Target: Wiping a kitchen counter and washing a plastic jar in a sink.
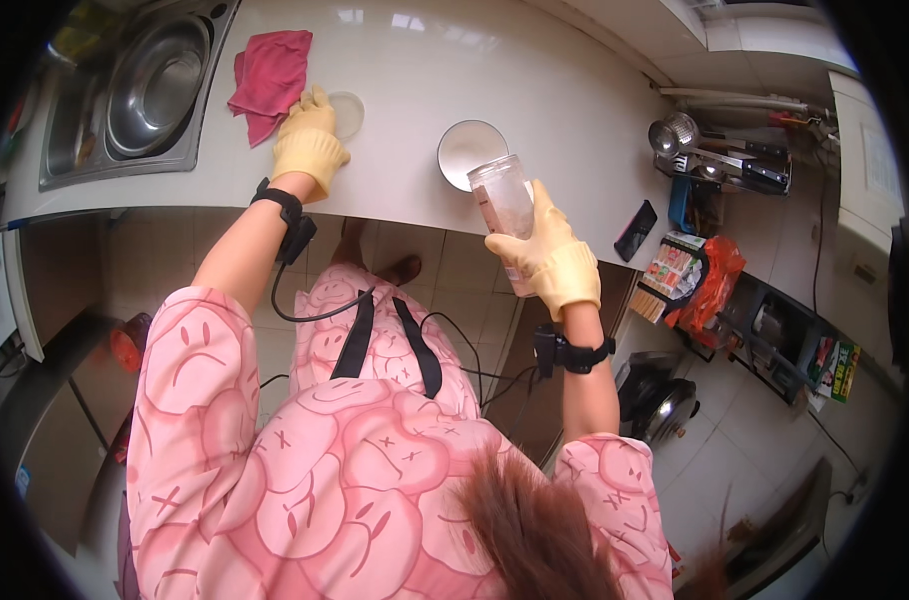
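My right hand (548,255), in a pale yellow rubber glove, grips a clear jar (503,199). The jar tilts, its uncovered mouth beside and partly over the near rim of a round white bowl (472,146). A label with writing shows on the jar's side, and a pale residue seems to cling inside. My left hand (307,135), gloved alike, rests low over the white counter (394,82). Its fingers lie between a crumpled dark pink cloth (274,75) and a translucent round lid (347,114). The glove hides part of the lid, so whether the fingers hold it is unclear.
A steel basin (158,86) stands in the sink (124,169) at the left. A dark phone (636,230) lies by the counter's right front edge. Farther right hang a skimmer (678,133) and other utensils. A lidded pan (664,412) sits low at the right.
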Motion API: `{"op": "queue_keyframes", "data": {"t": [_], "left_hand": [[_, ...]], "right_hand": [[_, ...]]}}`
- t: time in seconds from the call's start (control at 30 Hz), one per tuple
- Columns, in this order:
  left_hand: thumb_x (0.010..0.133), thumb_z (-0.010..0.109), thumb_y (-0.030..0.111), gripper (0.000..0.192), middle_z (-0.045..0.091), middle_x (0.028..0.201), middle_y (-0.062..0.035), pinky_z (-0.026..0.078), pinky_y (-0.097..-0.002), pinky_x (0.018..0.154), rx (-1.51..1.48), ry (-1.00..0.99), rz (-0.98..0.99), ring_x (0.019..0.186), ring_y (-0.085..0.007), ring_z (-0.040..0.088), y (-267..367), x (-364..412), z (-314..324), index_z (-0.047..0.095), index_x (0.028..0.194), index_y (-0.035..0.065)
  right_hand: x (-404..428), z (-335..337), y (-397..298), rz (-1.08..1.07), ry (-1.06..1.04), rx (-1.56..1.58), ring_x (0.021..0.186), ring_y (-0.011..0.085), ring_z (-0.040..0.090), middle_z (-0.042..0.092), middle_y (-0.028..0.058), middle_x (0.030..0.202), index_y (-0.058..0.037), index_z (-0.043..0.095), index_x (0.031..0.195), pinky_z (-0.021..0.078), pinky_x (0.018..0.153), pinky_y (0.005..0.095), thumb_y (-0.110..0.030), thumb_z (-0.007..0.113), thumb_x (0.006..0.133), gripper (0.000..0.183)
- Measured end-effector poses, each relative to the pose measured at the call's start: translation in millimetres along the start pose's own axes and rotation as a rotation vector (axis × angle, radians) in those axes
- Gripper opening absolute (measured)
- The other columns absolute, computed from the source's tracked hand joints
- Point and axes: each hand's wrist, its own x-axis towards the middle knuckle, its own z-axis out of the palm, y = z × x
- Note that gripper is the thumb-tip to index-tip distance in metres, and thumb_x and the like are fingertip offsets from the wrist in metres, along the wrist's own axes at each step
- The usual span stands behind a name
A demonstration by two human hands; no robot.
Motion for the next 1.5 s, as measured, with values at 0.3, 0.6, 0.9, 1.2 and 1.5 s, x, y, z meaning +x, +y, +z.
{"op": "queue_keyframes", "data": {"t": [0.3, 0.6, 0.9, 1.2, 1.5], "left_hand": [[0.07, 0.098, 0.024, 0.129, 0.034, 0.175, -0.0234, 0.045, -0.0422, 0.126, -0.012, 0.019, 0.015, 0.159, -0.0366, 0.041, 0, -5, 2, 0.021, 0.171, -0.002], [0.072, 0.096, 0.024, 0.127, 0.034, 0.175, -0.0238, 0.044, -0.0416, 0.126, -0.011, 0.03, 0.019, 0.158, -0.0376, 0.041, -3, 1, 4, 0.021, 0.171, -0.0017], [0.072, 0.097, 0.027, 0.129, 0.03, 0.178, -0.0232, 0.042, -0.042, 0.128, 0.008, 0.009, 0.044, 0.162, -0.0379, 0.037, 4, 1, 3, 0.02, 0.172, -0.001], [0.069, 0.097, 0.025, 0.129, 0.039, 0.173, -0.0228, 0.047, -0.0456, 0.123, 0.05, 0.01, 0.0, 0.156, -0.0383, 0.046, 9, -3, -5, 0.023, 0.171, -0.0003], [0.07, 0.101, 0.026, 0.13, 0.038, 0.174, -0.0248, 0.047, -0.0425, 0.124, 0.09, -0.056, -0.025, 0.158, -0.0355, 0.045, 21, -10, -16, 0.023, 0.17, -0.0023]], "right_hand": [[2, -3, -4, 0.021, -0.065, -0.059, 0.115, 0.0458, 0.074, 0.075, 0.0238, 0.129, -0.0081, 0.054, 0.142, 0.0588, 0.098, 0.0524, -0.044, 0.082, 0.08, 0.077], [4, 3, 4, -0.021, -0.045, 0.121, 0.122, 0.044, 0.072, 0.071, 0.0239, 0.14, -0.013, 0.049, 0.157, 0.0564, 0.104, 0.0473, -0.051, 0.08, 0.079, 0.092], [17, 30, 56, -0.366, 0.043, 0.695, 0.124, 0.0381, 0.07, 0.07, 0.0197, 0.131, -0.004, 0.048, 0.151, 0.0546, 0.107, 0.0416, -0.015, 0.091, 0.072, 0.091], [-60, 8, 59, -0.778, 0.628, 0.809, 0.118, 0.0415, 0.072, 0.069, 0.0267, 0.136, 0.004, 0.042, 0.157, 0.0564, 0.105, 0.0463, -0.018, 0.099, 0.08, 0.098], [-68, -14, 62, -1.205, 0.751, 0.739, 0.135, 0.0434, 0.067, 0.068, 0.0283, 0.145, 0.0047, 0.055, 0.15, 0.0445, 0.123, 0.0601, -0.019, 0.062, 0.111, 0.046]]}}
